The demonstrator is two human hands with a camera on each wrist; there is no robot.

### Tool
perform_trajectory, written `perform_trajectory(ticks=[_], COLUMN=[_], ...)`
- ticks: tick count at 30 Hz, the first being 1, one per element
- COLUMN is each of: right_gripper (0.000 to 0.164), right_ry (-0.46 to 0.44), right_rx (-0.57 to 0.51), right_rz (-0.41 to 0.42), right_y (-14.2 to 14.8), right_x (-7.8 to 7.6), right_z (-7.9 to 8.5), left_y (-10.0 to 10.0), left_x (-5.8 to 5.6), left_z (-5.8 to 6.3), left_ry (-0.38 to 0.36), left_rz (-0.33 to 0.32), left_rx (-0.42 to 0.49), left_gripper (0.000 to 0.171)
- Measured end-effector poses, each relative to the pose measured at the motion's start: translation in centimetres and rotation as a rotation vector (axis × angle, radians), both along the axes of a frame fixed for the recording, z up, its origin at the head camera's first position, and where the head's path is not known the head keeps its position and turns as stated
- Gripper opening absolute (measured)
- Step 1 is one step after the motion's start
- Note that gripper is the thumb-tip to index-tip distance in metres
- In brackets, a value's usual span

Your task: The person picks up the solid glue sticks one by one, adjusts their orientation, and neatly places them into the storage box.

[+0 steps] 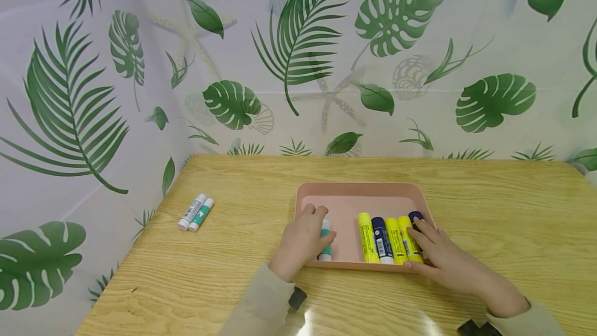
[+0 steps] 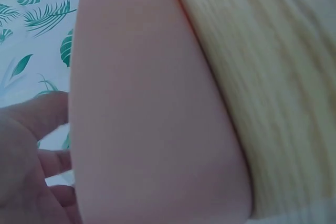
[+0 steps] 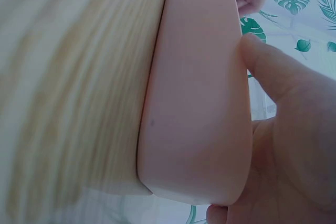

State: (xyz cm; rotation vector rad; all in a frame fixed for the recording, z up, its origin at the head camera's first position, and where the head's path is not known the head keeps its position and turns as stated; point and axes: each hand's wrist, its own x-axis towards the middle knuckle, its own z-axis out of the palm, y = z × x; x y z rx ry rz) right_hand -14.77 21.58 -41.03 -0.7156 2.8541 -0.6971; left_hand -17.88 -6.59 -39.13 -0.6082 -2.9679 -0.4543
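Note:
Over the left part of the pink tray (image 1: 342, 206) reaches my left hand (image 1: 300, 240), its thumb lying across a green-and-white glue stick (image 1: 325, 250). Its fingers extend past that stick's top, loosely bent. My right hand (image 1: 443, 261) spans the tray's front right corner, with the thumb at the front rim and fingertips on a dark blue glue stick (image 1: 415, 215). Beside it lie yellow glue sticks (image 1: 395, 240) and another dark blue one (image 1: 382, 240), side by side. In both wrist views the tray wall (image 2: 142, 103) hides the tray's contents.
Two more glue sticks, one white-grey (image 1: 192, 212) and one green-and-white (image 1: 202, 215), lie together on the wooden table (image 1: 242, 222) at the left. A leaf-patterned curtain (image 1: 326, 66) stands behind the table and along its left side.

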Motion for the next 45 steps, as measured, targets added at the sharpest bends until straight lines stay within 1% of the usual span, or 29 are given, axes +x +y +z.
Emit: perform_trajectory(ticks=[3, 8, 11, 14, 19, 24, 26, 33, 37, 40, 42, 45], right_gripper=[0.076, 0.076, 0.076, 0.076, 0.075, 0.074, 0.074, 0.075, 0.076, 0.076, 0.076, 0.076], right_ry=[0.002, -0.001, -0.004, -0.01, -0.009, -0.003, -0.001, 0.01, 0.011, 0.008, 0.008, 0.007], right_rx=[-0.001, -0.003, -0.004, -0.006, -0.01, -0.002, 0.001, 0.008, 0.012, 0.011, 0.008, 0.006], right_rz=[0.001, 0.002, 0.002, 0.003, 0.008, 0.005, 0.006, 0.009, 0.005, 0.002, 0.001, -0.003], right_y=[0.0, 0.0, 0.0, 0.0, 0.0, 0.0, 0.0, 0.0, 0.0, 0.0, 0.0, 0.0], right_x=[0.0, 0.0, 0.0, 0.0, 0.0, 0.0, 0.0, 0.0, -0.1, 0.0, 0.0, 0.0], right_z=[0.0, 0.0, 0.0, 0.0, 0.1, 0.1, 0.0, 0.0, 0.0, 0.0, -0.1, -0.1], left_y=[0.1, 0.2, 0.1, 0.1, 0.2, 0.2, 0.2, 0.2, 0.1, -0.2, -0.5, -1.2], left_x=[0.1, 0.1, 0.0, -0.1, 0.0, 0.0, 0.0, -0.1, -0.1, 0.0, 0.0, 0.1], left_z=[0.3, 0.5, 0.6, 0.7, 0.9, 1.0, 0.9, 0.8, 0.8, 0.9, 0.9, 1.0], left_ry=[0.083, 0.179, 0.235, 0.267, 0.279, 0.292, 0.285, 0.222, 0.219, 0.207, 0.201, 0.21], left_rz=[-0.033, -0.076, -0.103, -0.126, -0.141, -0.151, -0.151, -0.128, -0.115, -0.094, -0.08, -0.068], left_rx=[0.002, 0.013, -0.007, -0.042, -0.096, -0.12, -0.126, -0.143, -0.161, -0.181, -0.194, -0.198], left_gripper=[0.046, 0.048, 0.05, 0.054, 0.056, 0.056, 0.057, 0.06, 0.062, 0.064, 0.066, 0.068])
